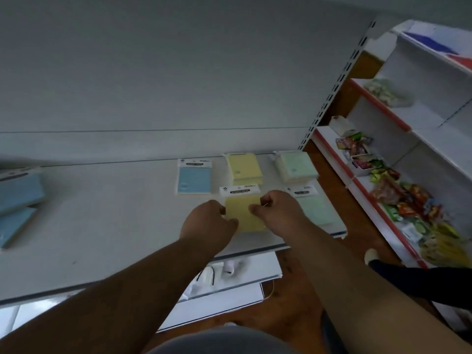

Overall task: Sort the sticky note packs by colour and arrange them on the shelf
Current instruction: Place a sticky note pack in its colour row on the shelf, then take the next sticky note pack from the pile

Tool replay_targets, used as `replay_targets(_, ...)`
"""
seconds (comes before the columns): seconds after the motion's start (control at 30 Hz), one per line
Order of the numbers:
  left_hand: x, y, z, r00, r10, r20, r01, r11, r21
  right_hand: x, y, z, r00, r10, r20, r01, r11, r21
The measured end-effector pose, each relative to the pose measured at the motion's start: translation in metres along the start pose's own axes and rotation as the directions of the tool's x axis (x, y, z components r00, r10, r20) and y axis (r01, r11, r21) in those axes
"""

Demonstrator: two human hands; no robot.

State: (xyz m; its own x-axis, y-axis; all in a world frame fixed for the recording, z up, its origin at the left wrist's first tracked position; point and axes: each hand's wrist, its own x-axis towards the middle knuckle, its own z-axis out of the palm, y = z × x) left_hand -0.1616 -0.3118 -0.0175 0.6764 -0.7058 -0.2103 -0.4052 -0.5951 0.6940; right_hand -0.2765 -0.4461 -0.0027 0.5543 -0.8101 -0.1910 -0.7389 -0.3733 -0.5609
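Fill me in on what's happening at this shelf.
A person is sorting sticky note packs by colour on a white shelf. Both hands, left hand and right hand, hold a yellow pack lying in front of a yellow stack. A blue pack lies to its left, green packs to its right, more blue packs far left.

White shelf [115, 226], flat, w/ sticky note packs lying directly on it. At right: blue pack [194, 178], two yellow packs [244, 167] [244, 213], two green packs [296, 166] [315, 208]. At far left: more blue packs [19, 192], well apart from rest.
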Motion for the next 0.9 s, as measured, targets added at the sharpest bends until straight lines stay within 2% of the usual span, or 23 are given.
replay_targets(0.1, 0.004, 0.024, 0.031, 0.999, 0.022, -0.047, -0.013, 0.984, 0.176, 0.013, 0.024, -0.017, 0.998, -0.035, 0.057, 0.039, 0.996, -0.078)
replay_targets(0.2, 0.002, 0.034, 0.047, 0.997, 0.018, -0.070, 0.001, 0.965, 0.261, 0.022, 0.033, -0.021, 0.992, -0.037, 0.125, 0.059, 0.983, -0.176)
replay_targets(0.3, 0.000, 0.039, 0.051, 0.996, 0.021, -0.088, 0.010, 0.940, 0.341, 0.024, 0.038, -0.022, 0.991, -0.032, 0.129, 0.060, 0.973, -0.222)
replay_targets(0.43, -0.008, 0.038, 0.046, 0.993, 0.019, -0.115, 0.016, 0.955, 0.295, 0.019, 0.032, -0.019, 0.990, -0.141, 0.000, 0.136, 0.955, -0.263)
replay_targets(0.5, -0.014, 0.030, 0.042, 0.989, 0.018, -0.148, 0.023, 0.962, 0.272, 0.014, 0.025, -0.014, 0.976, -0.213, -0.037, 0.200, 0.956, -0.215)
replay_targets(0.6, -0.026, 0.011, 0.030, 0.979, -0.007, -0.201, 0.056, 0.969, 0.239, 0.007, 0.007, -0.002, 0.954, -0.299, -0.011, 0.296, 0.949, -0.112)
replay_targets(0.73, -0.038, -0.023, 0.000, 0.961, -0.054, -0.273, 0.109, 0.975, 0.193, -0.001, -0.036, 0.021, 0.932, -0.363, 0.022, 0.364, 0.929, -0.067)
replay_targets(0.9, -0.052, -0.090, -0.071, 0.903, -0.122, -0.413, 0.208, 0.963, 0.170, -0.027, -0.117, 0.088, 0.869, -0.483, 0.112, 0.480, 0.876, 0.052)
